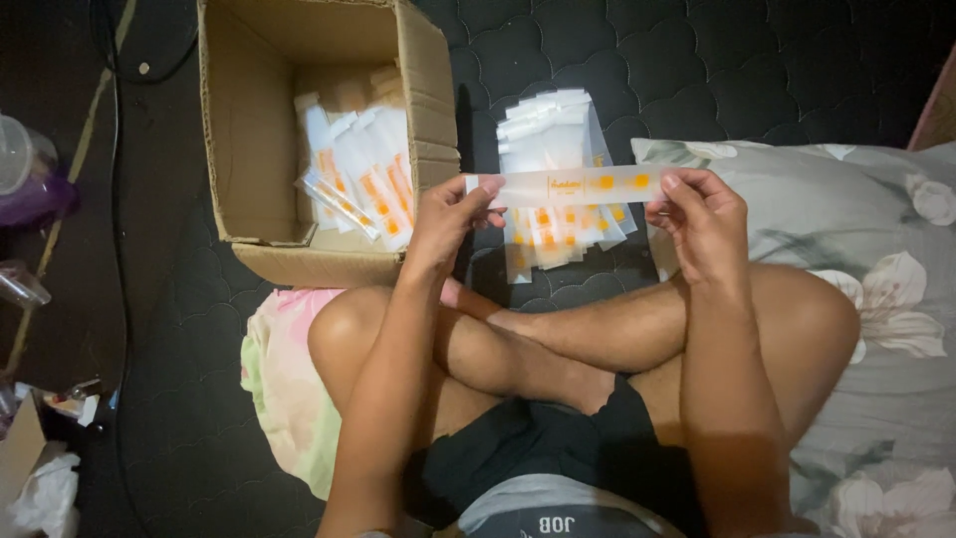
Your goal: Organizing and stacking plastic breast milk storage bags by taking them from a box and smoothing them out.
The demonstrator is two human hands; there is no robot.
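Both hands, left hand (448, 214) and right hand (702, 214), pinch one long packet (573, 185) by its ends, held level, its length running left-right above one loose pile of packets (558, 179); one cardboard box (249, 130) holds more.

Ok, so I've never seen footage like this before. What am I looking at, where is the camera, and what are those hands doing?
There is no machine here. The one picture comes from a camera worn on a person's head, looking down at their own crossed legs and two bare hands. The person sits on a dark quilted mat.

The left hand and the right hand each pinch one end of a long, narrow, see-through packet with orange marks, holding it level between them.

Just beyond it on the mat lies a pile of similar packets. To the left stands an open cardboard box with more packets inside. A floral pillow lies on the right, and a plastic container sits at the far left edge.
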